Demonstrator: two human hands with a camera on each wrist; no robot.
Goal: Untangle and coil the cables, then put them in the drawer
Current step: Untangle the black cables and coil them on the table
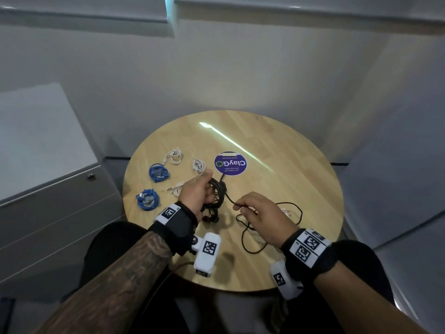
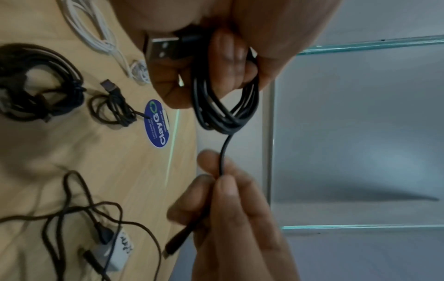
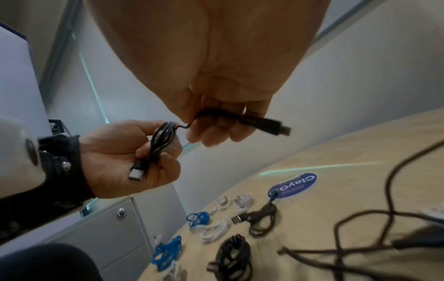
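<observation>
Holding above the round table (image 1: pixel 277 145), whose far half lies bare: left hand (image 1: pixel 196 192) clamped on a coiled black cable (image 2: pixel 223 106); right hand (image 1: pixel 261 214) pinches its free tail. Drawer cabinet (image 1: pixel 55 213) stands left.

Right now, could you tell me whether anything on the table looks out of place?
Yes: a loose black cable sprawls uncoiled on the round table, near the right hand, while the blue bundles and white bundles lie neatly coiled.
</observation>
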